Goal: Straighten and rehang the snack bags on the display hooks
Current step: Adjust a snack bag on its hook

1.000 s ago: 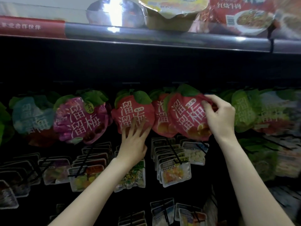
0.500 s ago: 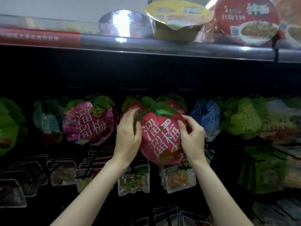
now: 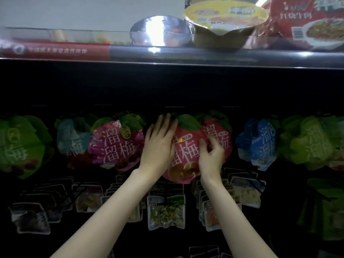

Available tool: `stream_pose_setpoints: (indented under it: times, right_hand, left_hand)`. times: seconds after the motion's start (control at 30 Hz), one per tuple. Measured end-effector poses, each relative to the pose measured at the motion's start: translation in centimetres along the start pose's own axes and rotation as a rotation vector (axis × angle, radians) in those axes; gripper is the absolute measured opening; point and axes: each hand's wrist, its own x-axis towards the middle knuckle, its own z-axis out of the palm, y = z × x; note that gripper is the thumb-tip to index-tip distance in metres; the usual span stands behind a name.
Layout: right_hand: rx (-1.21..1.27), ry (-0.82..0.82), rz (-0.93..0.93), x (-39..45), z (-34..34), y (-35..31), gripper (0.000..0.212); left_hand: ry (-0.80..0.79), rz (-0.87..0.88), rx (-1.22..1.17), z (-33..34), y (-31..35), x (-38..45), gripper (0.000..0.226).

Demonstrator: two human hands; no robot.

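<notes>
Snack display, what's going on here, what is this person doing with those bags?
A person is tidying fruit-shaped snack bags hanging in a row under a shelf. Both hands are on the front red bag: the left hand lies flat against its left side, and the right hand curls around its right edge. Another red bag hangs just behind it. Whether the front bag is on its hook cannot be seen.

Dim black rack point(image 3: 167, 86), grey shelf edge point(image 3: 223, 56)
</notes>
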Motion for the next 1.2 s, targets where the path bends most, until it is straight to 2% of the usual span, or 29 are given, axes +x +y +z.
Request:
stream_pose_setpoints:
  times: [0.1,0.23,0.33,0.4,0.5,0.53,0.6,0.7,0.8,0.9,1.0,1.1,1.2]
  right_hand:
    - [0.0,-0.024,0.004,0.0,0.2,0.2,0.015]
    - [-0.215,-0.104,-0.04,-0.1,-0.1,0.7,0.029]
    - [-0.339,0.066,-0.065,0.3,-2.2,1.9,0.045]
    - [-0.356,0.145,0.066,1.3,-3.9,2.9,0.054]
    - [-0.23,0.035,0.391,2.3,-5.6,4.4,0.072]
    - [-0.138,0.001,0.44,2.4,-5.9,4.7,0.072]
    - [-0.023,-0.009,0.463,2.3,-6.4,4.8,0.056]
    - [0.052,-0.033,0.353,1.6,-6.7,4.3,0.027]
    - [-0.086,0.019,0.142,1.2,-7.3,2.6,0.004]
    - [-0.304,0.133,-0.182,1.3,-9.5,0.0,0.012]
    - [-0.429,0.178,-0.444,1.3,-11.7,-2.5,0.016]
    - [-0.51,0.206,-0.602,0.9,-12.8,-3.7,0.022]
    - [-0.489,0.251,-0.709,-0.5,-13.8,-4.5,0.022]
  left_hand:
    - [0.0,-0.013,0.014,0.7,-0.2,-0.4,0.057]
    - [-0.036,-0.036,0.123,1.3,-0.1,-0.4,0.059]
    - [-0.028,-0.022,0.152,2.1,0.9,-1.5,0.062]
    - [-0.056,0.02,0.146,3.3,1.7,-3.0,0.061]
    - [-0.15,0.044,0.221,4.7,2.2,-4.4,0.084]
    - [-0.165,0.023,0.24,4.8,2.3,-4.4,0.091]
    - [-0.157,-0.01,0.265,4.8,2.3,-4.1,0.093]
    - [-0.146,-0.01,0.292,4.9,1.6,-4.2,0.087]
    - [-0.136,-0.001,0.286,4.9,1.1,-4.4,0.084]
    - [-0.145,-0.024,0.259,4.8,1.5,-4.1,0.082]
    - [-0.184,-0.058,0.229,4.8,2.3,-4.0,0.082]
    - [-0.224,-0.093,0.195,4.8,2.9,-3.8,0.08]
    - [-0.297,-0.114,0.13,4.0,3.1,-3.5,0.072]
